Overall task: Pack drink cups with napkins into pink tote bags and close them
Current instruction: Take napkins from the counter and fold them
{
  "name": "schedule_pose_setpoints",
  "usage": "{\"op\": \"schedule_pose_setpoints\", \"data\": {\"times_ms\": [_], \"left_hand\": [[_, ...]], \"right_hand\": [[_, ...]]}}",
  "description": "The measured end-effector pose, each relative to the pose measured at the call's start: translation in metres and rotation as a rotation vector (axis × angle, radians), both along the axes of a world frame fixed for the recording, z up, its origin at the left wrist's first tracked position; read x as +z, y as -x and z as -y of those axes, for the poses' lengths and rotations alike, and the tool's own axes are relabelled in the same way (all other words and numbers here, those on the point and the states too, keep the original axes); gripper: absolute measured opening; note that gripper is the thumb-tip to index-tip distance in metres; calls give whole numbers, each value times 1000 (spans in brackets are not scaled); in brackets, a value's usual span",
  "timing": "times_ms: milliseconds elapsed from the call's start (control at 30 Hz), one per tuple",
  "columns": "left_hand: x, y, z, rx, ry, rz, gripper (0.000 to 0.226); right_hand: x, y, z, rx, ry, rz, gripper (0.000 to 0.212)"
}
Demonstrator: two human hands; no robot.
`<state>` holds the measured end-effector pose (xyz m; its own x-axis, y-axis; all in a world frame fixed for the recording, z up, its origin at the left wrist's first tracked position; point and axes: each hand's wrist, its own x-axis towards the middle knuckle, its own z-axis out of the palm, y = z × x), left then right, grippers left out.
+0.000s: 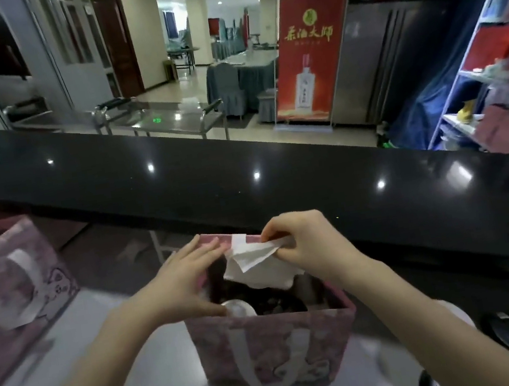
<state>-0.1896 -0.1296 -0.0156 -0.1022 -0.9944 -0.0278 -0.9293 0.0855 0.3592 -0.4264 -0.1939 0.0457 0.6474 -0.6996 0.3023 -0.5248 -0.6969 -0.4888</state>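
Pink tote bag [271,340] upright on grey work surface [162,374], mouth open upward, white handle [257,369] hanging down near face. Left hand [183,280] spread on bag's left rim, gripping nothing. Right hand [307,238] pinching white napkin [253,256] over far rim, napkin's long axis running left-right, drooping into bag. Cup lid [239,307] visible inside. Second pink bag [9,298] lying at left. Red banner [307,51] beyond black counter [242,168], gold Chinese characters too blurred to read
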Motion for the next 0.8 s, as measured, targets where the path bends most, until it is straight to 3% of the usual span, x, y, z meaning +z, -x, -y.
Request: {"op": "schedule_pose_setpoints", "data": {"times_ms": [133, 267, 467, 567, 700, 800], "left_hand": [[-13, -10, -1, -89, -13, 58, 123], [-16, -9, -4, -163, -30, 64, 125], [-19, -13, 0, -186, 5, 55, 128], [-17, -7, 1, -197, 7, 47, 128], [1, 13, 0, -100, 124, -54, 104], [18, 49, 1, -22, 417, -175, 57]], "right_hand": [[-18, -20, -2, 72, -131, -264, 18], [-36, -28, -4, 70, -303, -282, 19], [-58, -20, 9, -143, -51, -505, 59], [-61, -12, 8, -121, -61, -481, 57], [-49, 15, -6, -90, -54, -335, 32], [-36, 59, -23, -128, 26, -215, 19]]}}
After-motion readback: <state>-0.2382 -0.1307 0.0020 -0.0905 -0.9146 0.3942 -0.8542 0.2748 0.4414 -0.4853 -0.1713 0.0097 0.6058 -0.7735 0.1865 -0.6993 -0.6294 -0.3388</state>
